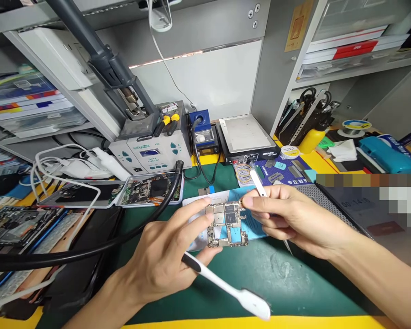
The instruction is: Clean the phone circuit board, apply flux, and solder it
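Circuit board [231, 214]: one, bare, out of any casing; held up above the green mat [304, 288], in front of a white-and-blue sheet [256, 224].
Left hand [166, 249]: closed on the board's left edge with the fingers, thumb at the lower edge.
White brush-like tool [226, 283]: one, with a black section, tucked in the left hand; its broad end points away from the board, bristles not visible to me.
Right hand [281, 212]: thumb and forefinger together at the board's upper right corner, seemingly pinching it.
Tweezers [259, 185]: one pair, kept in the right hand; pale end up, pointed tip below the palm and well apart from the board. Whether the tips meet, I cannot tell.
Board condition: chips and metal shields in place on the side facing me; far side hidden.
Stage of work: by my reading, a handling or looking-over pause; neither tool meets the board. Finished share cannot be told; the board is not yet set down or housed.
Rear equipment: hot-air station [152, 157] with black hose [99, 254]; soldering-iron stand [200, 121]; flat heating plate [243, 130], all apart from the hands.
Left side: opened device [150, 189] with its own board exposed.
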A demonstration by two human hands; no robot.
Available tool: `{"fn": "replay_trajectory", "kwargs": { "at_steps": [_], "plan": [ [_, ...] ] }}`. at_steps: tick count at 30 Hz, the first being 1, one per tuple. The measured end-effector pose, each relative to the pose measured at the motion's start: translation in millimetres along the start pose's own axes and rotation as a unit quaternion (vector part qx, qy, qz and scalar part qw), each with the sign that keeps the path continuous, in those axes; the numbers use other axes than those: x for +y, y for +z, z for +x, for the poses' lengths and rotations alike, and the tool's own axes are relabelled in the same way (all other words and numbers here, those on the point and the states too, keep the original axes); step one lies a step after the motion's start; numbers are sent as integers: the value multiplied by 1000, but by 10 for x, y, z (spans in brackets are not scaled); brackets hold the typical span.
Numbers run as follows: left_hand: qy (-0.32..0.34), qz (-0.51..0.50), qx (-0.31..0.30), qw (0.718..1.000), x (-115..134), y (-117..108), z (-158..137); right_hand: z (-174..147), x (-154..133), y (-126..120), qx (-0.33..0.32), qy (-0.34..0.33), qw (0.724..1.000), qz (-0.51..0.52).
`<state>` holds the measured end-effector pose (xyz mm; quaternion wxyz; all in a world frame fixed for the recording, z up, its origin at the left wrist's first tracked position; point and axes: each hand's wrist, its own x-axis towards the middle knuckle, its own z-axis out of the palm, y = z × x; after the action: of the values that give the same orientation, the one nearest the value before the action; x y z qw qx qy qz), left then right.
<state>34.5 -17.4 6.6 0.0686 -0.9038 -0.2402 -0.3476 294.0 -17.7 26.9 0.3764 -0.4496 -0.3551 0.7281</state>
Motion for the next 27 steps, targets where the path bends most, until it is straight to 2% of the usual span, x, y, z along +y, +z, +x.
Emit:
{"fn": "replay_trajectory", "kwargs": {
  "at_steps": [6, 12, 21, 27],
  "plan": [
    [-15, -10, 50, 999, 37, 85, -13, -48, 7, 14, -4, -53, 997, -58],
    [-35, -7, 44, 998, 1, 35, -26, -93, 64, 24, 13, -102, 984, -148],
    [-29, 26, 22, 999, 5, -6, -46, -90, 85, 79, 46, -82, 971, -220],
    [-32, 34, 10, 999, 24, -34, -92, -93, 110, 46, 47, -99, 967, -232]
  ]
}}
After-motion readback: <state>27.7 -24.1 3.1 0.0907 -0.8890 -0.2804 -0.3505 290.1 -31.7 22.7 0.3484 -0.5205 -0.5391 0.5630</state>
